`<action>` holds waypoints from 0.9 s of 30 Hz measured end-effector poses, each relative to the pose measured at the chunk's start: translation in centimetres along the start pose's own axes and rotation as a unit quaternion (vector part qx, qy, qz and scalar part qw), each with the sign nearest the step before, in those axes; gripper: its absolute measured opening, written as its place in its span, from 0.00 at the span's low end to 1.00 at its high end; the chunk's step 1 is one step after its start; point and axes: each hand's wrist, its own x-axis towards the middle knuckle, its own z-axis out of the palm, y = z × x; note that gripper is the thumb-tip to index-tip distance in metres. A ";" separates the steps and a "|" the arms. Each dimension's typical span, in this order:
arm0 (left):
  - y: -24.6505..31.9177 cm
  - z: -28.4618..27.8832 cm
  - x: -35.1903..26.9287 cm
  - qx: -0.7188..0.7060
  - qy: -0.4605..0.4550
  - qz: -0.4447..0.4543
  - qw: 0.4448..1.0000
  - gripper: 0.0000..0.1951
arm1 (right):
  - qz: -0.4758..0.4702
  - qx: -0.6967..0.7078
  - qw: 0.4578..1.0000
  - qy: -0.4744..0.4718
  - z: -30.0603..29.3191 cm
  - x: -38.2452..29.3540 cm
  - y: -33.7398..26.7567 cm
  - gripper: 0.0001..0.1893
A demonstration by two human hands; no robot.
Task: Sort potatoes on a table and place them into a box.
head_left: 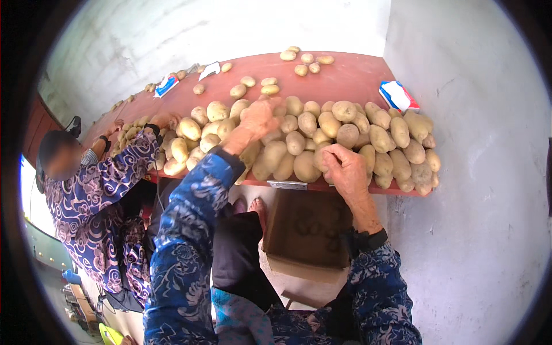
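A long pile of potatoes [347,136] lies along the near side of a red table [345,82]. My left hand [261,118] reaches over the middle of the pile; it is blurred, and whether its fingers hold a potato does not show. At the pile's front, my right hand [345,168] has its fingers curled, close to a potato [307,167] on its left; the inside of the hand is hidden. Farther back on the table lie several loose potatoes [301,70], with a few more [238,91] nearer my left hand.
A co-worker [103,185] sits at my left, hands at the pile's left end. A blue, red and white packet [399,95] lies at the table's right, by the wall; another [166,86] lies at the back left. Under the table stands an open cardboard box [306,233].
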 end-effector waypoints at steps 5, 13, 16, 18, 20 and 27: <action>3.5 -3.3 -5.8 -0.116 0.086 0.100 0.985 0.20 | -0.039 -0.004 0.998 0.050 -0.5 0.6 1.4 0.08; 6.5 2.8 -14.9 -0.296 -0.211 0.169 0.916 0.17 | 0.004 0.018 0.999 0.030 0.0 0.4 0.7 0.07; 6.6 6.6 -15.9 -0.269 -0.213 0.163 0.925 0.17 | 0.024 0.045 0.998 0.019 -0.2 0.0 0.8 0.08; 6.5 7.9 -16.0 -0.250 -0.215 0.144 0.933 0.17 | 0.053 0.044 0.997 0.027 -0.3 -0.1 0.6 0.08; 6.2 8.5 -16.1 -0.267 -0.242 0.157 0.920 0.17 | 0.048 0.046 0.998 0.017 -0.2 -0.2 -0.1 0.08; 7.6 6.1 -14.5 -0.333 -0.293 0.185 0.877 0.16 | 0.027 0.016 0.999 0.018 -0.7 -0.4 -0.2 0.09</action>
